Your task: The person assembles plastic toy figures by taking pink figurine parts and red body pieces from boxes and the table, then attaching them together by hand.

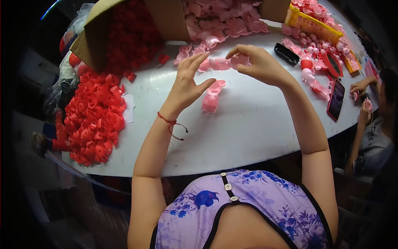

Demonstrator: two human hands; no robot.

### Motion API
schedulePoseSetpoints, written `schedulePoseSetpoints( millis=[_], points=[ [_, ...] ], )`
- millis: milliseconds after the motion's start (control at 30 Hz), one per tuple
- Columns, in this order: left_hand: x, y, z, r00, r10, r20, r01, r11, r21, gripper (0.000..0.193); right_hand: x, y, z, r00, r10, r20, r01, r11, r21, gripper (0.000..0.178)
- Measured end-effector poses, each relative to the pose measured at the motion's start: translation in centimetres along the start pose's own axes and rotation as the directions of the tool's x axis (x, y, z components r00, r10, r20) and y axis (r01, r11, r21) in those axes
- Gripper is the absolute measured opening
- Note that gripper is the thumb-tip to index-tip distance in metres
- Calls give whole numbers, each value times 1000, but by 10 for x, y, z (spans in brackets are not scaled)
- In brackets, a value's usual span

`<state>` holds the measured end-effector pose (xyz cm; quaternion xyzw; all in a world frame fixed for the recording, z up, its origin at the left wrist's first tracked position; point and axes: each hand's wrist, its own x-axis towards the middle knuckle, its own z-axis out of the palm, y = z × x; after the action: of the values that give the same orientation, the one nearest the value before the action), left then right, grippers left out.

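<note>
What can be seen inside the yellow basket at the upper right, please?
Pink plastic pieces are heaped in the yellow basket. Only the upper part shows; anything deeper is covered by those pieces and the basket's near wall.

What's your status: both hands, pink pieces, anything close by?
Left hand open, near a loose pink piece. Right hand at a rounded pink part, grip unclear. Red heap to the left, black case right of right hand.

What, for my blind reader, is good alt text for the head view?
A person's right hand is at a pink piece over a white table, left hand open nearby. Red parts are heaped at left; a phone and yellow basket lie at right.
</note>
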<state>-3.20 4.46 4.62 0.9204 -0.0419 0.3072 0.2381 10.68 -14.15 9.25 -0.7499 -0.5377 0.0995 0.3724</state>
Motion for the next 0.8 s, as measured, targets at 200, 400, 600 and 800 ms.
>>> schedulePoseSetpoints(
  millis=[200, 400, 600, 800],
  points=[
    [-13, 4, 9, 930, -281, 238, 353, 497, -793, 31, -14, -17, 11, 972, 14, -233, 64, 945, 321, 45],
    [-21, 28, 27, 838, -356, 413, 470, 88, -878, 26, -28, 0, 79, 943, 299, -147, 40, 337, 941, 45],
    [-4, -88, -3, 919, -332, -212, 304, 940, -155, 24, -27, 7, 90, 910, 338, -239, 46, 491, 870, 40],
    [-10, -174, 0, 994, 35, -105, 18, 882, 471, 25, -32, 13, 113, 923, 338, -185, 36, 403, 914, 41]
  ],
)
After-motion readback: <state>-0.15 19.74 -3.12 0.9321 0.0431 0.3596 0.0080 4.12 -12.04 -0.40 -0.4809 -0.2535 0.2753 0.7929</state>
